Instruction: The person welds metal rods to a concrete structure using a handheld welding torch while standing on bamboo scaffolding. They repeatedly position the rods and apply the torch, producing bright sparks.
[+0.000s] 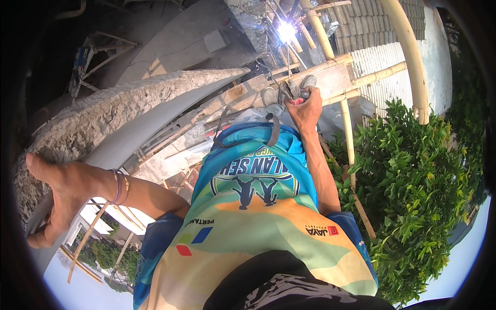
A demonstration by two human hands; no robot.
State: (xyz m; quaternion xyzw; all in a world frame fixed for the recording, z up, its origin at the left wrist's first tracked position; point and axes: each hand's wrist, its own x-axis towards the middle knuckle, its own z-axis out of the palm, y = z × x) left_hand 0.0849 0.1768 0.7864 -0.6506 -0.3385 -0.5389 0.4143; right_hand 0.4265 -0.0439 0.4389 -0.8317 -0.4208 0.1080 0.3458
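My right hand [305,111] is closed around the handle of a welding electrode holder [292,90], low in front of my body. A thin welding rod [288,64] runs from its jaws to a glaring white-blue arc [287,32]. Beside the arc are several thin steel bars [301,58]; glare hides the exact contact spot. Out to the left, my left hand [62,194] braces on the rough top of a concrete wall [103,111], thumb and fingers spread, holding nothing. Bracelets circle that wrist.
My shoes [268,96] stand on wooden planks [330,80] among bamboo poles [380,74]. A thick bamboo post [413,62] rises at right, near corrugated roofing [387,57] and a leafy tree [413,191]. Beyond the wall lies a grey floor [175,36] with a metal frame [106,49].
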